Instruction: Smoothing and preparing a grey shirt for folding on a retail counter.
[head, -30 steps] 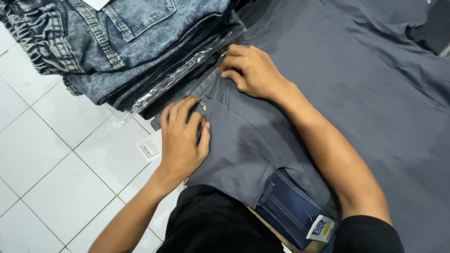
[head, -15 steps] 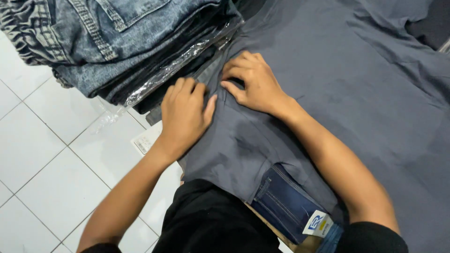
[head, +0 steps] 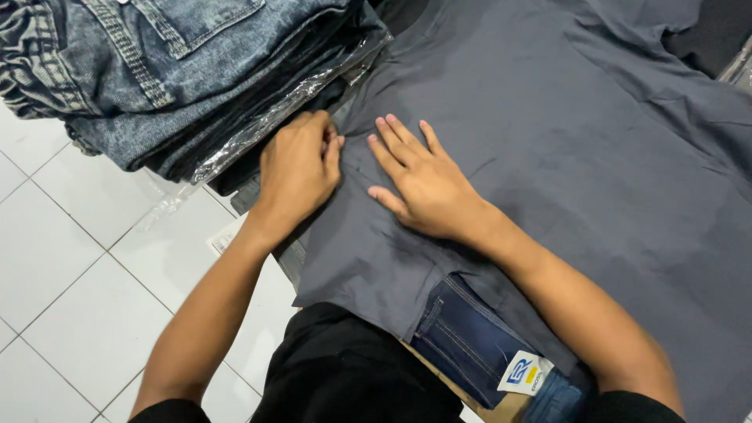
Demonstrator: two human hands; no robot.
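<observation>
A large grey garment (head: 564,149) lies spread across the middle and right of the head view. My right hand (head: 423,176) rests flat on it, fingers spread, palm down. My left hand (head: 298,168) sits just to its left at the garment's edge, fingers curled against the fabric beside the stack of jeans; I cannot see whether it pinches the cloth. The two hands are nearly touching.
A stack of folded blue jeans (head: 157,70), some in clear plastic wrap (head: 266,117), stands at the upper left on the white tiled floor (head: 70,298). A dark blue pair of jeans with a paper tag (head: 470,345) pokes out under the grey garment near my black clothing.
Both hands have slid up along the grey garment toward the jeans stack. My right hand has flattened out with fingers spread, and my left hand has curled at the fabric's edge.
</observation>
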